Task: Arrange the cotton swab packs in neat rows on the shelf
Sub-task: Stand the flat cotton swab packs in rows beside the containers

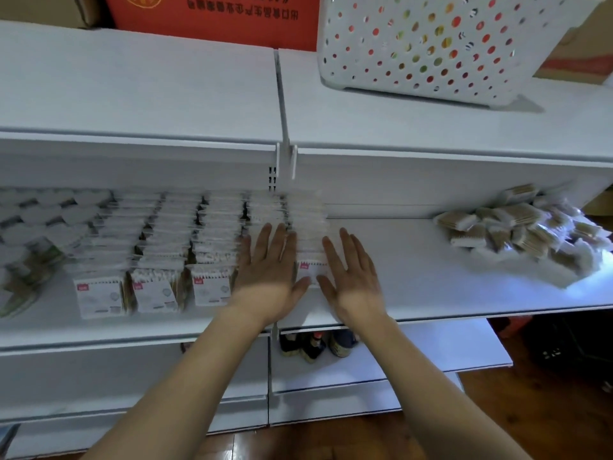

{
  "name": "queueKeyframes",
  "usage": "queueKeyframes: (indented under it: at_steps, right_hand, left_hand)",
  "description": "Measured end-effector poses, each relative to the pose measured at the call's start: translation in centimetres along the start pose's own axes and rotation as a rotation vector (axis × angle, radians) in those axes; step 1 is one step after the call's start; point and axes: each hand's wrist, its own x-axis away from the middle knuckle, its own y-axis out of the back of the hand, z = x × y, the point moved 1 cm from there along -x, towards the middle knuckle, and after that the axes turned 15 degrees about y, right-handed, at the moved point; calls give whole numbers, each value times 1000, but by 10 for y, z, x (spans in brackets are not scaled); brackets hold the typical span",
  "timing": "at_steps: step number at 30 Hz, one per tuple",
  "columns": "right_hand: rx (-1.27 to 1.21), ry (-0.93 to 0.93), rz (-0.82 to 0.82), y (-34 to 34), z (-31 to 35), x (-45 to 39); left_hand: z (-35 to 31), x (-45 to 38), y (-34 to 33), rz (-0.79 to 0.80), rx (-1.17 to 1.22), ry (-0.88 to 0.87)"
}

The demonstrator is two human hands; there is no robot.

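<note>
On the shelf (pixel 431 293) both flat, empty hands (pixel 272 263) (pixel 351 270) flank the newest row (pixel 310 234); packs look light, slippery, squeeze from the sides

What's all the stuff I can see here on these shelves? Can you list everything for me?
Rows of cotton swab packs: about five rows, white with small red labels, middle shelf, left of centre.
Loose pile of swab packs: one heap, tan and white, right end of the same shelf.
White heart-shaped packs: number unclear, far left of that shelf.
Shelf: white, several levels.
Perforated basket: one, white, colourful contents showing through its holes, top shelf, right.
Red box: one, top shelf, back.
Dark bottles: a few, lower shelf, under the hands.
Left hand: flat on the packs, beside the rightmost row.
Right hand: flat, on that row's other side.
</note>
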Motion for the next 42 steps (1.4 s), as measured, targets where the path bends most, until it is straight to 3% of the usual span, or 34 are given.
queueKeyframes:
  at_steps: [4, 9, 23, 31, 37, 42]
  right_hand:
    - [56, -14, -23, 20, -10, 13]
    - [105, -103, 76, 52, -43, 46]
    - [96, -289, 147, 144, -261, 170]
    - [82, -360, 66, 143, -343, 160]
    - [112, -410, 194, 129, -385, 136]
    - [160, -355, 255, 113, -413, 114]
  left_hand:
    - [-27, 2, -1, -93, 102, -51]
    - [-90, 8, -9, -222, 116, -104]
    - [-342, 9, -29, -53, 38, -51]
    - [-393, -24, -33, 14, 39, -41]
    - [-417, -59, -47, 43, 120, -96]
    - [-424, -78, -55, -56, 168, -144]
